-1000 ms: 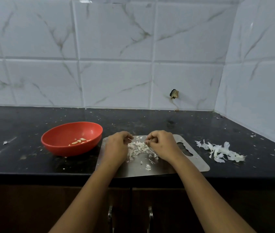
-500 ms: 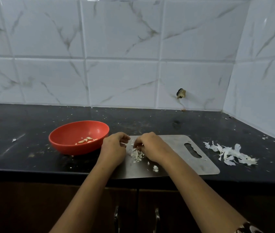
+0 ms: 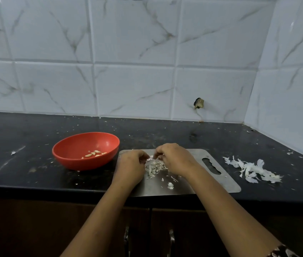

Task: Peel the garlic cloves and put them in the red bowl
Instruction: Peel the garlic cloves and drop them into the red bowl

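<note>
a person's left hand (image 3: 130, 166) and right hand (image 3: 176, 160) meet over a steel board (image 3: 221, 184) at the front edge of a black counter (image 3: 165, 134). both hands have their fingers curled in, and the tips of both pinch a small pale bit of garlic (image 3: 151, 157) held between them, just above the board (whether it is a clove or only skin is too small to tell). directly under the hands a heap of garlic scraps (image 3: 155, 167) lies on the board, with a few loose flakes nearer the front edge.

the red bowl (image 3: 76, 145) stands on the counter just left of the board, close beside the left hand and not touching it. a few peeled cloves (image 3: 93, 154) lie in the bottom of the bowl.

to the right of the board, apart from it, a loose pile of white peelings (image 3: 252, 170) lies on the counter. small specks are scattered over the dark surface. the board's handle slot shows at its right end, beside the right wrist.

behind the counter rises a white tiled wall (image 3: 137, 80) with grey veins, broken by a small dark hole (image 3: 198, 103) low on the right. two metal cupboard handles (image 3: 172, 238) show below the counter, between the forearms.
</note>
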The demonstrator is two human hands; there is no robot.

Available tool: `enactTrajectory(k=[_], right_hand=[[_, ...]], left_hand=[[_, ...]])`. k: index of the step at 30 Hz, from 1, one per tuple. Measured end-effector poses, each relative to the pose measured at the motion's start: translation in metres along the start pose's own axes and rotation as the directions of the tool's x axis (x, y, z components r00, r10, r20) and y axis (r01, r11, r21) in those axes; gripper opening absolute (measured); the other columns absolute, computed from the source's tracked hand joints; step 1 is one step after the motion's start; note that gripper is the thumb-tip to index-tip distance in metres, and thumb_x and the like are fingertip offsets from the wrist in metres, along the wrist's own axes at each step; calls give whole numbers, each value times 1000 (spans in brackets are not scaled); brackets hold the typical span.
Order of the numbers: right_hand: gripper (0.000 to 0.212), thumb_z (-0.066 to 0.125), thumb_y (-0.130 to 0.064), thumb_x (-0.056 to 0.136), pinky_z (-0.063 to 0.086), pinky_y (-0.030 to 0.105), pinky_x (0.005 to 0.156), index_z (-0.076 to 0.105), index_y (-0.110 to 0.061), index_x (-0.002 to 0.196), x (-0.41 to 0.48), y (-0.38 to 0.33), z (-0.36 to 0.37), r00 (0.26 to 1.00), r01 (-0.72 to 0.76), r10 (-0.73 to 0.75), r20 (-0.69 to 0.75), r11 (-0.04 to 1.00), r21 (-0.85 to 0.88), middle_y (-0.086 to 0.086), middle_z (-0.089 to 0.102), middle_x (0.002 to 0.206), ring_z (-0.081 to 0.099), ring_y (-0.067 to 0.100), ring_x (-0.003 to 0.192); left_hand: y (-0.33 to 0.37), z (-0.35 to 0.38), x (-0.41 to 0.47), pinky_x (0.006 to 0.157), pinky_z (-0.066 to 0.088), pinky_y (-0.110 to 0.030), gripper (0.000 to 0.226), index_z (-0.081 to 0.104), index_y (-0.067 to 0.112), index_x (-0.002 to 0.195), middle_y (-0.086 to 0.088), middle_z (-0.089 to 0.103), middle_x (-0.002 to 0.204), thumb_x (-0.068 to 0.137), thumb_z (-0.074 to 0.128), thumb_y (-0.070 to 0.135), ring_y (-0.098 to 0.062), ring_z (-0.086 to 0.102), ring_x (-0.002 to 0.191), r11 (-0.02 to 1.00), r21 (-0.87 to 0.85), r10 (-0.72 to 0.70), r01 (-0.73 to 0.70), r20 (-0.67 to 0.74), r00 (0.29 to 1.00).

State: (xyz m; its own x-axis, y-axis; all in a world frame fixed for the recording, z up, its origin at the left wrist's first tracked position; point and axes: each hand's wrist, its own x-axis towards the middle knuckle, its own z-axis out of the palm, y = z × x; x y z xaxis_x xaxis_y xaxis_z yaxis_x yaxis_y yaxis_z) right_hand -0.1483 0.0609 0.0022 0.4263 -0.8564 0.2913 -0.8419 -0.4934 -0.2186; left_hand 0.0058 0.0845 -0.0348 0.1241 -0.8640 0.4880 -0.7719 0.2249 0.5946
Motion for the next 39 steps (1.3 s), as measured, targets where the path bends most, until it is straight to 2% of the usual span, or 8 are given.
enactTrajectory(k=[5, 10, 18, 21, 25, 28, 33, 39], right_hand=[[28, 57, -12, 93, 54, 37, 83, 71, -30, 109, -1, -9, 3, 999, 39, -37, 33, 997, -63, -2, 71, 110, 65, 21, 100], [24, 51, 1, 89, 43, 32, 68, 65, -15, 99, 0, -16, 8, 998, 69, -65, 26, 984, -163, 8, 66, 103, 60, 27, 97], [33, 36, 1, 95, 39, 38, 83, 43, -6, 125, -12, -19, 10, 997, 37, -21, 80, 979, -198, 14, 52, 127, 40, 35, 124], [23, 34, -4, 97, 40, 40, 88, 42, -8, 118, -11, -13, 8, 998, -31, 30, 58, 1000, 4, 12, 51, 121, 45, 33, 115], [11, 37, -8, 98, 44, 41, 77, 35, -16, 106, -8, -9, 4, 998, -51, 57, -9, 954, 295, 6, 50, 95, 51, 23, 86], [14, 37, -4, 94, 43, 39, 68, 32, -15, 102, -8, -9, 4, 997, -35, 57, -49, 928, 372, 4, 49, 82, 47, 19, 73], [21, 48, -11, 97, 40, 20, 57, 33, -16, 110, -10, -4, 3, 993, -46, 99, -63, 820, 570, 8, 62, 88, 49, 10, 65], [32, 62, -4, 92, 51, 23, 72, 40, -20, 109, -11, 11, 2, 992, -65, 119, -28, 702, 709, 6, 72, 98, 63, 12, 77]], left_hand=[[-1, 0, 0, 80, 44, -15, 22, 75, 17, 100, 1, 72, 103, 87, 62, 6, -5, 62, 85, 1000, 11, -28, 28, 14, 1000], [0, 2, -1, 76, 41, -13, 19, 75, 21, 101, 5, 71, 100, 89, 63, 14, -1, 56, 80, 998, 60, -9, 8, 19, 1000], [4, 2, -2, 92, 50, -30, 21, 75, 23, 102, 6, 73, 100, 85, 65, 18, -6, 64, 91, 996, 65, 57, -60, 43, 997], [6, 0, -4, 91, 51, -28, 25, 72, 26, 108, 9, 73, 101, 84, 68, 18, -3, 64, 90, 998, 8, 61, -61, 29, 998], [21, -2, -7, 76, 35, -1, 32, 68, 26, 118, 8, 72, 104, 87, 66, 16, -3, 63, 93, 989, -2, 147, -147, 22, 989], [31, 2, -5, 70, 31, -11, 30, 69, 28, 115, 7, 72, 103, 90, 59, 16, -9, 64, 95, 981, 87, 176, -174, -13, 984], [31, 9, -1, 73, 40, -26, 19, 70, 23, 106, 2, 71, 95, 94, 55, 22, -15, 60, 93, 965, 208, 184, -161, -98, 978], [29, 7, 0, 69, 45, -31, 17, 69, 23, 96, 3, 70, 89, 92, 59, 36, -14, 61, 86, 950, 259, 202, -172, -93, 975]])
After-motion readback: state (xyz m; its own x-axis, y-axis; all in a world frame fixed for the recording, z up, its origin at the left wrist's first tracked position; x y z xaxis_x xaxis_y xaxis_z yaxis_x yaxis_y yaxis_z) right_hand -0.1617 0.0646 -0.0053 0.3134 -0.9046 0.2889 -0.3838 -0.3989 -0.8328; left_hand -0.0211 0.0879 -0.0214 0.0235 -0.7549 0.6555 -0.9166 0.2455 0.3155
